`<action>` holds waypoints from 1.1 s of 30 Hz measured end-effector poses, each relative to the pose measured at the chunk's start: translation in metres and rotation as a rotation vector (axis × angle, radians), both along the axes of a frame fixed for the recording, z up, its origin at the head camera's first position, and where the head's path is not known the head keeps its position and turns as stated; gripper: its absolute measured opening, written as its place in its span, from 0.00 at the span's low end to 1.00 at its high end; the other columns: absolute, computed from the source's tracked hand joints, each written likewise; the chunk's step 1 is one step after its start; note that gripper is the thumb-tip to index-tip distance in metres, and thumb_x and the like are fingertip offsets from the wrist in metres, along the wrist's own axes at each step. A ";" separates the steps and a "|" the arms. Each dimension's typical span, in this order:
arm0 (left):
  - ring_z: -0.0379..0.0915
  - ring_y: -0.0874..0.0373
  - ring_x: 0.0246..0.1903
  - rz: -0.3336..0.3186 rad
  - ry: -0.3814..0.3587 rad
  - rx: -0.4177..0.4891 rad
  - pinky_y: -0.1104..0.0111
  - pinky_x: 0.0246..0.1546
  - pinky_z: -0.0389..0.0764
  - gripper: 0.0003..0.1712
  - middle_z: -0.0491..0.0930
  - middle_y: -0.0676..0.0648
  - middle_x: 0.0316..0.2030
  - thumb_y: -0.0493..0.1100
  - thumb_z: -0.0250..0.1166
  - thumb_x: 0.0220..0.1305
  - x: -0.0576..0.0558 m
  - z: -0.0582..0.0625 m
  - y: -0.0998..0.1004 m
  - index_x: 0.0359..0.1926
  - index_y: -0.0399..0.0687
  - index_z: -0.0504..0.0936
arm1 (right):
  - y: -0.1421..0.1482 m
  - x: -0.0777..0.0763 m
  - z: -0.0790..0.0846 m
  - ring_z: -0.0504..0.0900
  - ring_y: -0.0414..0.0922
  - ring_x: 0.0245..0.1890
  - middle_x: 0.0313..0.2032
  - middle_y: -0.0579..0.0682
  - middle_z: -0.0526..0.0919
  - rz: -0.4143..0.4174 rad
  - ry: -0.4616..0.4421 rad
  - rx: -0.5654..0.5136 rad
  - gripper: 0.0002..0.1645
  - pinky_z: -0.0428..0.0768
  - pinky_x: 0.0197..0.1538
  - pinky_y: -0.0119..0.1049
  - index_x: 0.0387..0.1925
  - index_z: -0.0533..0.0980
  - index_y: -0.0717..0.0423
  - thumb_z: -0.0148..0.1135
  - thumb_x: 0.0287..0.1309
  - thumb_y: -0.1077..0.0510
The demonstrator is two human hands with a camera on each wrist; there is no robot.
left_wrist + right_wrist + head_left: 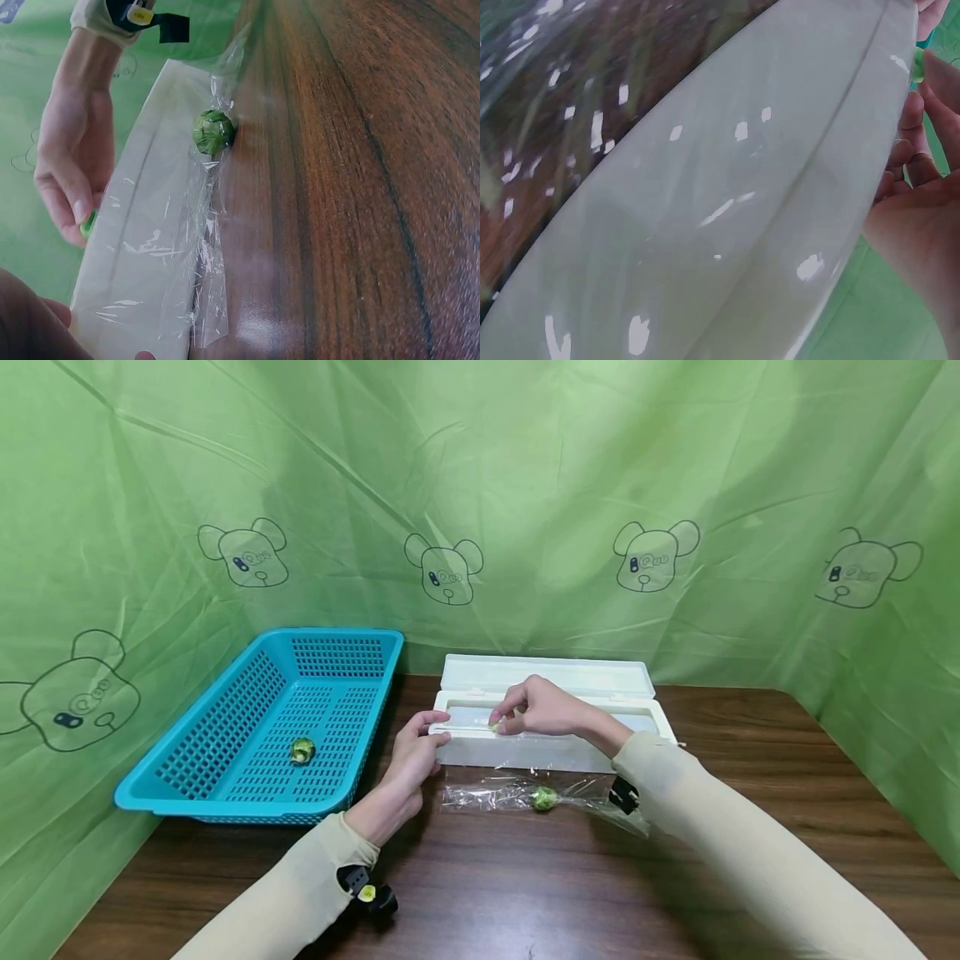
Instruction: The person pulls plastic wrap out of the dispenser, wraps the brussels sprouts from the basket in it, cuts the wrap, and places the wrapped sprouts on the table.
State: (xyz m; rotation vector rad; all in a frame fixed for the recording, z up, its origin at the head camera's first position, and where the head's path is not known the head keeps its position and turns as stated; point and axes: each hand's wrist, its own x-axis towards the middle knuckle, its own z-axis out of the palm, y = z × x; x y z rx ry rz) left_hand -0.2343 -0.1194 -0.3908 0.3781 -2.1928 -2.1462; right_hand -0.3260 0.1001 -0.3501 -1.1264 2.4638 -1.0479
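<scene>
A white cling film dispenser (525, 755) lies crosswise on the table, its lid (547, 675) raised behind it. My left hand (409, 753) grips the dispenser's left end, thumb at the front and fingers over the top. With thumb and fingertips my right hand (553, 710) pinches a small green slide cutter (88, 223) on the dispenser's top, left of its middle. Clear cling film (487, 796) hangs over the front and spreads onto the table. On the film sits a green Brussels sprout (543, 798), just in front of the dispenser.
To the left stands a blue plastic basket (375, 718) with another Brussels sprout (302, 751) in it. The brown wooden table (480, 885) is bordered by green curtain (525, 460) at the back and sides.
</scene>
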 end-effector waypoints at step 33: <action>0.69 0.48 0.45 -0.015 -0.010 -0.029 0.60 0.41 0.69 0.17 0.73 0.42 0.53 0.32 0.59 0.73 0.001 0.002 -0.001 0.59 0.43 0.80 | 0.062 0.004 -0.001 0.72 0.44 0.25 0.29 0.48 0.82 0.026 0.059 -0.010 0.10 0.72 0.35 0.36 0.44 0.90 0.60 0.76 0.59 0.64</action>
